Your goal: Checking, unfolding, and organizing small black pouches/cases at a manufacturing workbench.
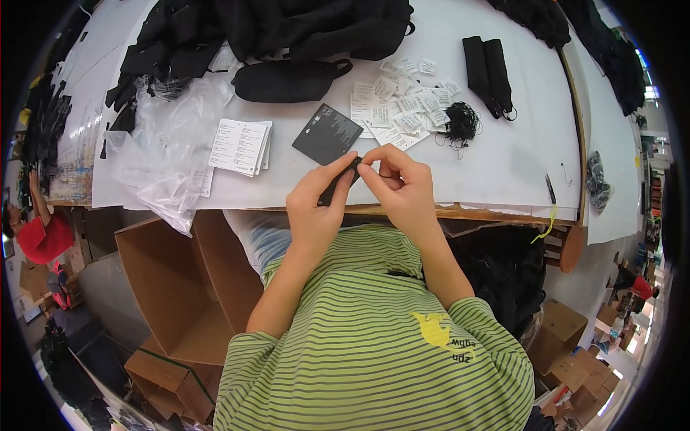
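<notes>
Head camera, looking down over a person in a green-and-yellow striped shirt at a white-covered worktable (503, 165).

Both hands meet just above the near table edge. The left hand (316, 208) and the right hand (402, 190) pinch a small, flat, dark tag-like piece (343, 179) between thumbs and fingertips — the left grips its lower end, the right closes on its upper end. What exactly the piece is stays too small to tell.

What could go wrong, as a judgement: the piece is held only by the fingertips over the gap between table and body, so a slipped pinch could drop it into the open brown cardboard box (187, 287) below, or onto the lap. The tangled bundle of thin black strings (460, 122) could snag if reached for carelessly, and a sweeping forearm could scatter the loose pile of small white paper labels (402, 104).

The held piece lies between the two hands, touching both. Just beyond it sits a dark grey square card (327, 134); left of that, a stack of white printed leaflets (239, 146) and crumpled clear plastic bags (162, 158). Black fabric garments (287, 29) are heaped at the far side.
</notes>
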### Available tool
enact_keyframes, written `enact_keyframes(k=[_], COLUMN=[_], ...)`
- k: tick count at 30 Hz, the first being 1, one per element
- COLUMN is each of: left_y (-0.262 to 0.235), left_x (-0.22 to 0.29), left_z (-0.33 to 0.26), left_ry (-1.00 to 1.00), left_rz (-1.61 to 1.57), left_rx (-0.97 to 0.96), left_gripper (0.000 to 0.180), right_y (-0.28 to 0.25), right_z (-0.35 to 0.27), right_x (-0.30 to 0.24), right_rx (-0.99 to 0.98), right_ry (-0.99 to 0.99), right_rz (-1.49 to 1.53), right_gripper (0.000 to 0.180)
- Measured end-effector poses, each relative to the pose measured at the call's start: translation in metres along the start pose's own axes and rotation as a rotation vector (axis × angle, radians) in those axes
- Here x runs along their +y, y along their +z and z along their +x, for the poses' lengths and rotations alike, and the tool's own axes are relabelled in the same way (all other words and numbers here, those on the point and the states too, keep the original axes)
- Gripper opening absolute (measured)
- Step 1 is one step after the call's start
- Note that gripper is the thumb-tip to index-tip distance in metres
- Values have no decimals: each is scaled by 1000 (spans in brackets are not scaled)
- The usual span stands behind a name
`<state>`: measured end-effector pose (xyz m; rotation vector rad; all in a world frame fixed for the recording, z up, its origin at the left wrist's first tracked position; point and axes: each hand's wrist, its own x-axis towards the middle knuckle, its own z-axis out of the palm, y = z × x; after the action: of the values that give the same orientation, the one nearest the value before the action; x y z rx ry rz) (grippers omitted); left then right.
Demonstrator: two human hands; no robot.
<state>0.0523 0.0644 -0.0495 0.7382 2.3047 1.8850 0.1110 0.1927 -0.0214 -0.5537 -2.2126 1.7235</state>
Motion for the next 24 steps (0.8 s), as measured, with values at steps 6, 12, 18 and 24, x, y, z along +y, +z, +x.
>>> enact_keyframes(k=[6,12,18,24], left_y=[0,-3,-2,-1], left_x=[-1,2,1,6], left_z=[1,1,-1,-2], left_ry=[33,36,22,-67], left_rz=[14,69,37,19], left_rx=[10,-27,-43,-124], left_gripper=[26,26,26,27], right_y=[2,2,-8,-11], right_z=[0,0,3,1], right_x=[1,6,10,19], right_rx=[-8,-27,-162,-141], right_ry=[-3,7,331,319], right_rz=[-54,-75,379,370], right_gripper=[8,11,18,16])
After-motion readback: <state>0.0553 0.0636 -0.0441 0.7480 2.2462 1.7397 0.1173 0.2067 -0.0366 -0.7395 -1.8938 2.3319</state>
